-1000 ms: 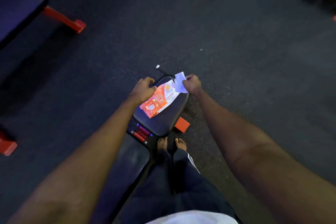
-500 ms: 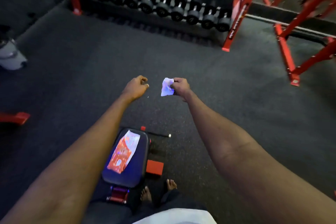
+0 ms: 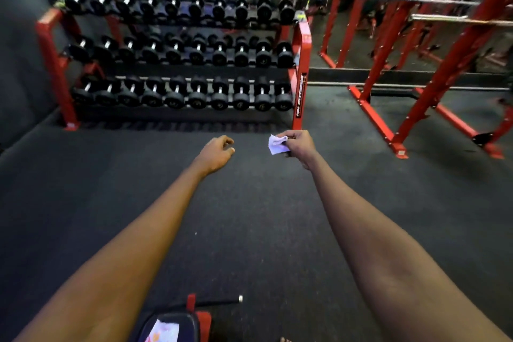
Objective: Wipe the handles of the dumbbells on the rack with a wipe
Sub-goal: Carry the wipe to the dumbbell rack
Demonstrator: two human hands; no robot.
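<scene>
While the right hand point(image 3: 301, 146) pinches a small crumpled wipe point(image 3: 277, 144) between thumb and fingertips, held out in the air over the dark floor point(image 3: 111, 189), the left hand point(image 3: 218, 151) hangs just to its left with fingers loosely curled and holding nothing. Neither hand touches anything else. Far ahead and slightly left stands the red rack point(image 3: 302, 69), its three tiers filled with rows of black dumbbells point(image 3: 197, 93), their short metal handles point(image 3: 220, 90) showing between the heads. A clear stretch of floor lies between the hands and the rack, so no handle is within reach yet and none appears to have been wiped. The step in hand looks like the approach, with the wipe ready and the wiping itself not yet begun. The next move probably calls for closing that gap, then wrapping the wipe around one handle and rubbing along it, likely starting at one end of a tier so none is skipped. The narrow space between the heads will ask for a compact grip on the wipe. At the near edge, a padded surface point(image 3: 191, 321) carries a wipe packet point(image 3: 163, 332), and red frames point(image 3: 388, 108) stand to the far right.
</scene>
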